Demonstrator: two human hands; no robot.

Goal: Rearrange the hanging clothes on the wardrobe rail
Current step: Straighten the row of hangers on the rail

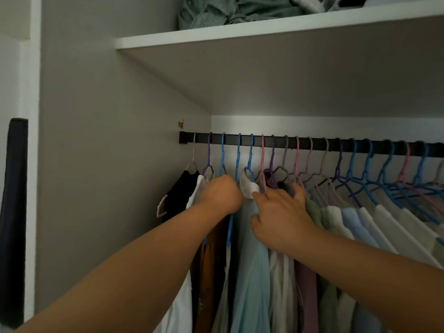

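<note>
A black wardrobe rail (312,142) runs from the left wall to the right edge, carrying several blue, purple and pink plastic hangers. My left hand (221,193) is closed around the shoulder of a blue hanger (230,224) near the rail's left end. My right hand (280,216) rests with fingers spread on a pale blue garment (252,280) and presses into the clothes to its right, touching a green top (313,210). A black garment (179,195) hangs furthest left. White and light blue shirts (360,224) fill the right side.
A white shelf (240,32) sits above the rail, with folded green fabric (216,13) on it. The grey wardrobe side wall (108,164) is at the left. A dark strap-like object (14,212) hangs at the far left edge.
</note>
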